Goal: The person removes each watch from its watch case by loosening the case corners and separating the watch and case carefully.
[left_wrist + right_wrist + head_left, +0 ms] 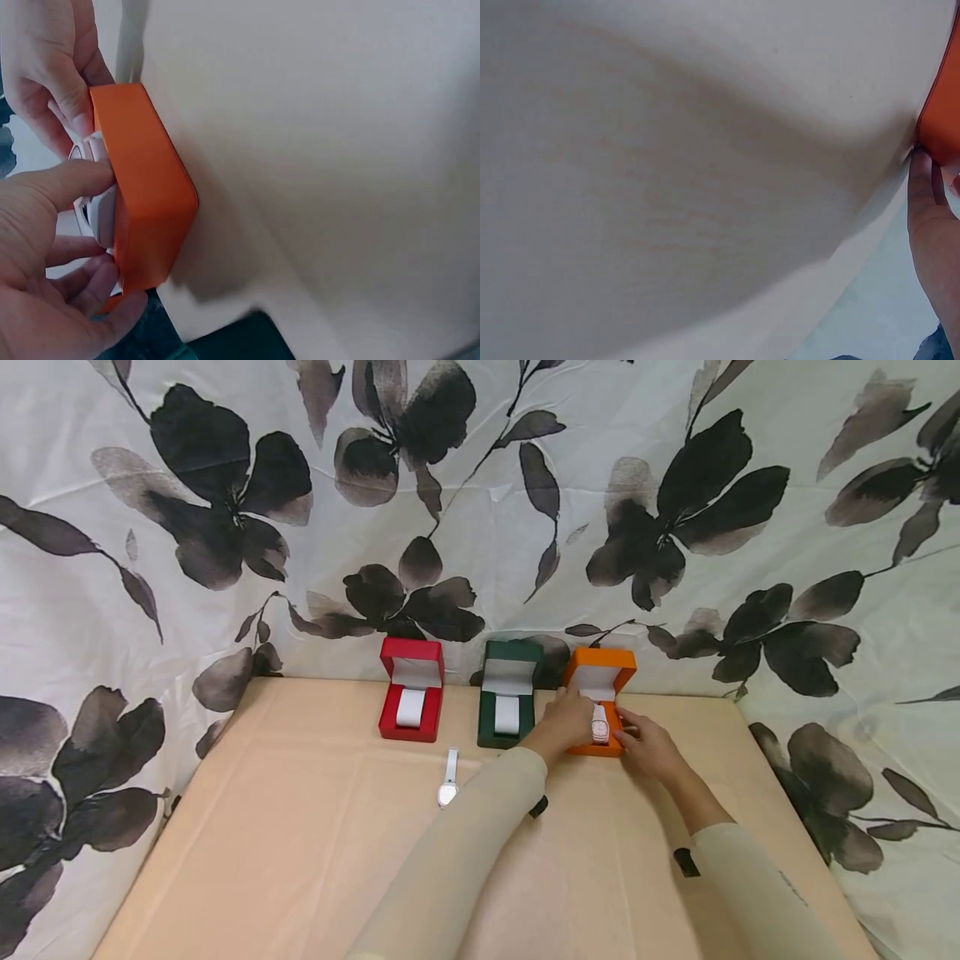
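Observation:
An orange watch box (603, 657) stands with its lid raised at the back right of the table. Inside it sits a pale watch (600, 728) with a light strap, wrapped on a white cushion (105, 217). My left hand (564, 724) reaches over the box's left side and pinches the watch on its cushion between thumb and fingers. At the box's right side, my right hand (651, 747) grips the edge with thumb and fingers. Only that hand's fingers (921, 184) against the orange wall show in the right wrist view.
A green watch box (513, 650) and a red watch box (411, 648) stand open to the left, each with a white cushion. A silver watch (447, 793) lies flat in front of them. Floral cloth (480, 518) hangs behind the beige table (300, 827).

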A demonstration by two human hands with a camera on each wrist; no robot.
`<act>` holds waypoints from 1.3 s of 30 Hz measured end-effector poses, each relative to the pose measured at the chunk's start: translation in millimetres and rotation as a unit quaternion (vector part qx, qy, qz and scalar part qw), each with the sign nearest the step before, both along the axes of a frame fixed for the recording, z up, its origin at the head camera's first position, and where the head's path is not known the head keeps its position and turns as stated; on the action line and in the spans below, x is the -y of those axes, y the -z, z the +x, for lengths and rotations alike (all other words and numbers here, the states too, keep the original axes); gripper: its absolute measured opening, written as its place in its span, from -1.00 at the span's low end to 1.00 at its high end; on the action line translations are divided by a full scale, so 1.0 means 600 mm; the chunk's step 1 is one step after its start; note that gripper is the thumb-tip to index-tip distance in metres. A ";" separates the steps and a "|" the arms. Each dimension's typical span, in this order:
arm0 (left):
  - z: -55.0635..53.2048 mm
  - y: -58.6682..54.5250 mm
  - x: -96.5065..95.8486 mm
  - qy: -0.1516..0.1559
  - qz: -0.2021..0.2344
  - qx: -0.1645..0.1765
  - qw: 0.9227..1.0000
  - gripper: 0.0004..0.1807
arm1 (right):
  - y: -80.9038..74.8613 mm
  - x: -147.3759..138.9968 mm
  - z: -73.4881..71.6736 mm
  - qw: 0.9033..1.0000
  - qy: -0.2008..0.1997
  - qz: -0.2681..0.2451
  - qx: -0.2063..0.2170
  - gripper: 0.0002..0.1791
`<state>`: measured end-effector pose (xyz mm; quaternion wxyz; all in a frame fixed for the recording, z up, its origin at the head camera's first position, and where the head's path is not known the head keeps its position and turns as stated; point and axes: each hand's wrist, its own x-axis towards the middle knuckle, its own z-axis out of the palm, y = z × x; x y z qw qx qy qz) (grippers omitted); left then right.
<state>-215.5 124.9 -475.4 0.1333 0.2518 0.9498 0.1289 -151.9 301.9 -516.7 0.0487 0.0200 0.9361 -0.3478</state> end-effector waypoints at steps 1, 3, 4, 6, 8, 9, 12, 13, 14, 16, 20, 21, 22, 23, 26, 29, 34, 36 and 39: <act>0.001 0.001 -0.002 0.001 -0.005 -0.003 1.000 -0.54 | 0.001 0.000 0.001 1.000 0.001 0.001 0.004 -0.34; 0.003 0.002 -0.006 -0.002 -0.013 -0.005 1.000 -0.55 | 0.003 -0.001 0.001 1.000 0.005 0.001 0.007 -0.34; 0.004 0.002 -0.007 -0.003 -0.016 -0.007 1.000 -0.55 | 0.003 -0.001 0.001 1.000 0.005 0.001 0.007 -0.34; 0.004 0.002 -0.009 -0.003 -0.022 -0.013 1.000 -0.55 | 0.003 -0.002 0.002 1.000 0.001 0.004 -0.001 -0.34; 0.004 0.002 -0.009 -0.003 -0.027 -0.019 0.999 -0.55 | 0.003 -0.001 0.001 1.000 -0.001 0.003 -0.007 -0.35; 0.003 0.004 -0.008 -0.003 -0.027 -0.019 0.999 -0.54 | 0.003 -0.001 0.001 1.000 -0.003 0.001 -0.008 -0.36; 0.003 0.002 -0.005 -0.006 -0.023 -0.015 1.000 -0.48 | -0.001 0.002 0.004 1.000 -0.003 -0.001 -0.007 -0.36; 0.003 0.002 -0.004 -0.006 -0.021 -0.013 1.000 -0.46 | -0.002 0.003 0.004 1.000 -0.002 -0.002 -0.006 -0.36; 0.003 0.002 -0.003 -0.008 -0.019 -0.011 1.000 -0.44 | -0.003 0.004 0.005 1.000 -0.003 0.000 -0.007 -0.36; 0.004 0.000 -0.001 -0.009 -0.019 -0.008 1.000 -0.42 | -0.004 0.006 0.007 1.000 0.001 -0.001 -0.006 -0.36; 0.008 -0.004 0.002 -0.005 -0.017 -0.004 1.000 -0.43 | -0.006 0.008 0.011 1.000 0.007 0.001 -0.006 -0.36; 0.010 -0.005 0.002 -0.005 -0.015 -0.003 1.000 -0.44 | -0.006 0.008 0.012 1.000 0.011 0.001 -0.005 -0.36; 0.012 -0.006 0.003 -0.006 -0.011 0.000 1.000 -0.44 | -0.007 0.008 0.014 1.000 0.009 0.005 -0.006 -0.36; 0.013 -0.006 0.003 -0.006 -0.007 0.003 1.000 -0.43 | -0.007 0.008 0.015 1.000 0.010 0.008 -0.007 -0.36; 0.016 -0.004 0.004 -0.007 0.001 0.002 1.000 -0.39 | -0.008 0.008 0.018 1.000 0.008 0.012 -0.015 -0.37; 0.016 -0.001 0.005 -0.004 0.001 -0.005 1.000 -0.34 | -0.009 0.008 0.020 1.000 0.008 0.011 -0.019 -0.38; 0.013 0.005 0.005 0.002 0.001 -0.014 1.000 -0.28 | -0.011 0.008 0.021 1.000 0.012 0.013 -0.014 -0.37; 0.011 0.008 0.006 0.008 -0.001 -0.019 1.000 -0.26 | -0.010 0.010 0.020 1.000 0.014 0.009 -0.013 -0.37; 0.006 0.011 0.007 0.016 -0.006 -0.029 0.999 -0.24 | -0.010 0.011 0.019 1.000 0.016 0.002 -0.007 -0.36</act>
